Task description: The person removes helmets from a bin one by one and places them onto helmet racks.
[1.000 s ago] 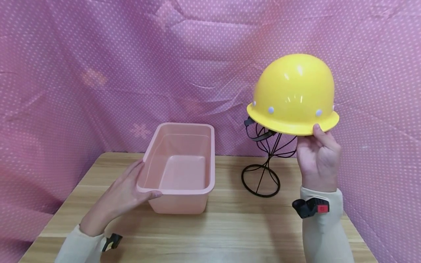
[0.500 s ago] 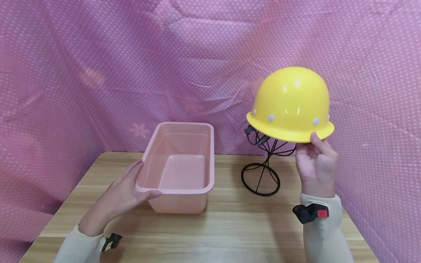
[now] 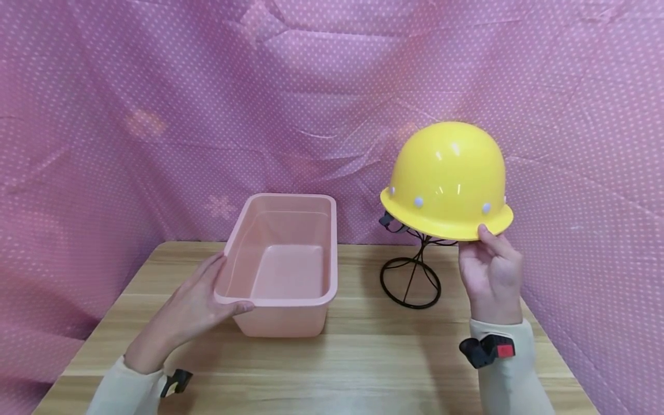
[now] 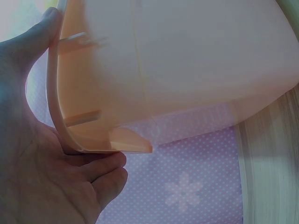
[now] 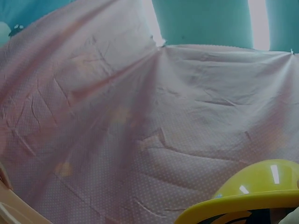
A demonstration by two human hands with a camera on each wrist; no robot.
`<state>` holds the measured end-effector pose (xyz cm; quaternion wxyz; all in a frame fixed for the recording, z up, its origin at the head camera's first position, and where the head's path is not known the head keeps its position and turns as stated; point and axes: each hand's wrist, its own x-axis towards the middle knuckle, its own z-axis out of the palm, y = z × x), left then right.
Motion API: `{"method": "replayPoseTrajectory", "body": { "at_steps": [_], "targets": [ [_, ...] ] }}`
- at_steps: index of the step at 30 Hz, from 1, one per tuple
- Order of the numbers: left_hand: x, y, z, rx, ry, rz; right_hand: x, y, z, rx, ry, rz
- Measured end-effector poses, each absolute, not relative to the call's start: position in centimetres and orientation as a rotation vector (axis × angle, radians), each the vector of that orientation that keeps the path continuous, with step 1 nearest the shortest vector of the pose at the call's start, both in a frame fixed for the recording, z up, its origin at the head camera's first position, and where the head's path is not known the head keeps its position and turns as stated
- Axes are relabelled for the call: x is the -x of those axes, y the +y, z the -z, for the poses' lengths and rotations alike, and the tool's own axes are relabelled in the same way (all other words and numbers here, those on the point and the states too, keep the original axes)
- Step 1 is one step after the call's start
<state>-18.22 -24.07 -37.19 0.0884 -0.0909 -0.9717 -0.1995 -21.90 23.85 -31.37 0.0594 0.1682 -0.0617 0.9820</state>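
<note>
The right hand [image 3: 490, 271] pinches a yellow hard hat [image 3: 447, 181] by its brim atop a black wire stand [image 3: 411, 280], while the left hand [image 3: 199, 305] grips a pink plastic tub's [image 3: 282, 262] rim, steadying it.

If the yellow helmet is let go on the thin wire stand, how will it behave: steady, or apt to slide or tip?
The helmet looks stiff and glossy, so it would probably keep its shape but might slip on thin wire. It is far wider than the wire stand, so it may wobble or tip if set off centre. The right hand holds it by the brim alone, which suggests it is fairly light.
</note>
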Motion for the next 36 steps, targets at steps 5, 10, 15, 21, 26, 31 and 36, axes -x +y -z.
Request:
{"method": "replayPoseTrajectory", "body": {
  "at_steps": [5,10,15,21,26,31,36],
  "targets": [
    [18.2,-24.1,37.1,0.278,-2.892,0.598,21.7,23.8,31.9,-0.559,-0.242,-2.974],
    [18.2,-24.2,37.1,0.286,-2.878,0.615,21.5,23.8,32.5,-0.539,-0.232,-2.994],
    [18.2,-24.1,37.1,0.282,-2.881,0.613,21.4,23.8,33.2,-0.516,-0.269,-3.0],
    [18.2,-24.1,37.0,0.28,-2.886,0.608,21.4,23.6,34.0,-0.52,-0.371,-2.976],
    [18.3,-24.1,37.0,0.284,-2.885,0.608,21.4,23.6,34.5,-0.51,-0.391,-2.975],
    [18.3,-24.1,37.1,0.267,-2.892,0.601,21.4,23.8,34.9,-0.519,-0.406,-2.98],
    [18.2,-24.0,37.0,0.254,-2.897,0.598,21.5,24.4,35.4,-0.502,-0.405,-3.008]
  ]
}}
